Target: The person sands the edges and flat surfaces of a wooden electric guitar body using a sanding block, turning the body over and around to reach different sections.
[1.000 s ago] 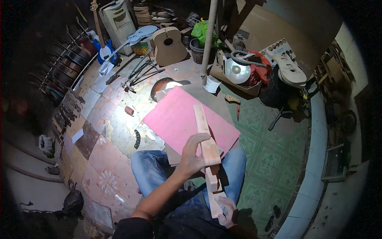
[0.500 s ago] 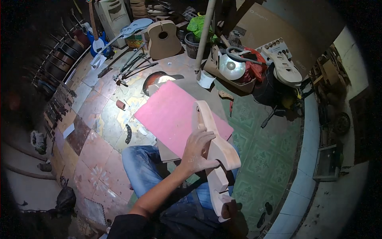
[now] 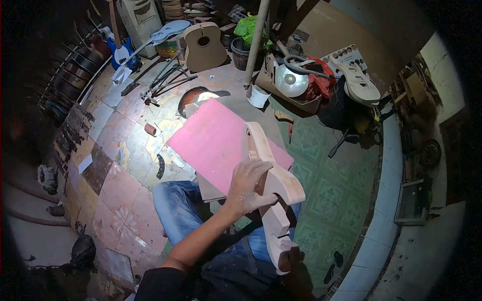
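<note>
A bare, pale wooden electric guitar body [image 3: 285, 184] stands on edge above my lap, tilted, its curved side facing up. My left hand [image 3: 247, 186] grips it at the middle, fingers over the edge and thumb near the cutaway. At its near end my right hand [image 3: 291, 258] closes around the tip, mostly in shadow. Whether anything lies under the right fingers is hidden. Beyond the body, a pink sheet [image 3: 221, 143] lies on a grey-brown board [image 3: 205, 189] on the floor.
Beyond the pink sheet lies a sunburst guitar piece [image 3: 193, 100]. On the tiles are a brown cylinder [image 3: 150, 129] and a red-handled tool [image 3: 290, 131]. Further back stand an acoustic guitar body [image 3: 205, 46], a post [image 3: 257, 45] and a cluttered box [image 3: 296, 100]. Another pale guitar body [image 3: 356, 83] rests at right.
The guitar body's far end has tipped slightly up in the picture. My right hand has shifted a little up along the near end. My left hand keeps its grip.
</note>
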{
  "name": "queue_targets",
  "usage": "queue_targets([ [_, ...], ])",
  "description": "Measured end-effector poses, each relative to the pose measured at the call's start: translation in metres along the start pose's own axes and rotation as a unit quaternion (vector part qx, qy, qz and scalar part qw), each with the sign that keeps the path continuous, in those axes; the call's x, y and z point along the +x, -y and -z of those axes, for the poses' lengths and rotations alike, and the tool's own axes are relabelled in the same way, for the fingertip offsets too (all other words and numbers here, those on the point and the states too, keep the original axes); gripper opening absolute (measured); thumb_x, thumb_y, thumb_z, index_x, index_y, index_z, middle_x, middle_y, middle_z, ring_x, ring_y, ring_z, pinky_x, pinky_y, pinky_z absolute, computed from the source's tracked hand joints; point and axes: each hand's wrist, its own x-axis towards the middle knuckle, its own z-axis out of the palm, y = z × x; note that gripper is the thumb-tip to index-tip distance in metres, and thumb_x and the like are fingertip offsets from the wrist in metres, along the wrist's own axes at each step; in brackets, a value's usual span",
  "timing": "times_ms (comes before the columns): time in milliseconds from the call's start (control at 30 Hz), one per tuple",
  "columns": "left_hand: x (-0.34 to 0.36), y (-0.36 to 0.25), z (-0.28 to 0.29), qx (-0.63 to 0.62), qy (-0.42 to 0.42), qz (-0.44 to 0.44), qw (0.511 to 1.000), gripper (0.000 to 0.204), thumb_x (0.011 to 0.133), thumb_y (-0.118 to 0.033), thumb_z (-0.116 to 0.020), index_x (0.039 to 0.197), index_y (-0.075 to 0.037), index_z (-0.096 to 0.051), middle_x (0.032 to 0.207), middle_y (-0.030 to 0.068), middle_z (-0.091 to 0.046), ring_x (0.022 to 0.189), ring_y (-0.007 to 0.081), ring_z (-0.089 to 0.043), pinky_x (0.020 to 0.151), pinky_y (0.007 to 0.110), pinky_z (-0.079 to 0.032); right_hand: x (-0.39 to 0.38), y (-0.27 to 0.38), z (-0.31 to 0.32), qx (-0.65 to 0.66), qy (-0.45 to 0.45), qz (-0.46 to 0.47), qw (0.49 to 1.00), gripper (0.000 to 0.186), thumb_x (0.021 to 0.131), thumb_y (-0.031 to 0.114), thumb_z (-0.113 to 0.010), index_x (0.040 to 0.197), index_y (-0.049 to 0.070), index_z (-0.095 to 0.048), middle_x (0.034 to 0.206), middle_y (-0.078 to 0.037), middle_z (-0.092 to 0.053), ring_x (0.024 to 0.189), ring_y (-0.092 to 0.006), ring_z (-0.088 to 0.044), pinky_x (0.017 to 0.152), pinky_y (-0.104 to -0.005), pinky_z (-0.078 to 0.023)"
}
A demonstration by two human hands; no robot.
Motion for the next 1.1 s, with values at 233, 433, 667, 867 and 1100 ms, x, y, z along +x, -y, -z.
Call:
queue_targets([
  [233,-0.005,-0.013,-0.008,-0.059,-0.048,-0.07,0.995,0.071,0.064,-0.007,-0.081,0.131,-0.01,-0.059,0.13,0.0149,-0.056,0.123,0.0357,-0.052,0.102,0.047,-0.044,0.011,-0.003,-0.001,0.008,0.011,0.01,1.0,0.062,0.098,0.055,-0.047,0.112,-0.003,-0.065,0.12,-0.026,-0.063,0.112,-0.037,-0.062,0.097,-0.0444,-0.048],
  [433,-0.007,-0.024,-0.002,-0.059,-0.077,-0.095,0.991,0.066,0.063,0.0,-0.081,0.126,-0.014,-0.066,0.128,0.0138,-0.057,0.119,0.0358,-0.055,0.097,0.047,-0.048,0.022,-0.001,-0.003,0.024,0.022,0.015,0.999,0.063,0.099,0.054,-0.045,0.112,-0.003,-0.066,0.12,-0.026,-0.063,0.114,-0.0368,-0.062,0.098,-0.0445,-0.048],
  [667,-0.078,-0.012,-0.013,-0.112,-0.078,-0.03,0.99,0.046,0.074,-0.004,-0.074,0.119,-0.002,-0.064,0.117,0.0193,-0.064,0.105,0.0359,-0.064,0.092,0.044,-0.051,0.06,0.005,-0.009,0.068,0.017,0.029,0.997,0.063,0.099,0.054,-0.043,0.111,-0.003,-0.066,0.121,-0.026,-0.062,0.115,-0.0367,-0.061,0.099,-0.0445,-0.047],
  [867,-0.138,-0.02,-0.039,-0.142,0.053,0.034,0.988,0.081,0.096,-0.048,-0.052,0.15,0.008,-0.03,0.157,0.0329,-0.022,0.147,0.0459,-0.024,0.119,0.049,-0.022,0.106,0.027,-0.027,0.047,-0.071,0.099,0.991,0.074,0.098,0.062,-0.035,0.104,-0.004,-0.067,0.107,-0.025,-0.066,0.104,-0.0359,-0.065,0.092,-0.0434,-0.05],
  [1100,-0.121,-0.013,-0.051,-0.198,0.054,0.071,0.976,0.099,0.098,-0.063,-0.037,0.154,0.01,-0.001,0.161,0.0332,-0.001,0.151,0.0448,-0.005,0.122,0.047,-0.009,0.144,0.044,-0.027,0.008,-0.12,0.089,0.989,0.071,0.091,0.053,-0.031,0.1,-0.007,-0.067,0.105,-0.022,-0.068,0.101,-0.0332,-0.064,0.089,-0.0431,-0.05],
])
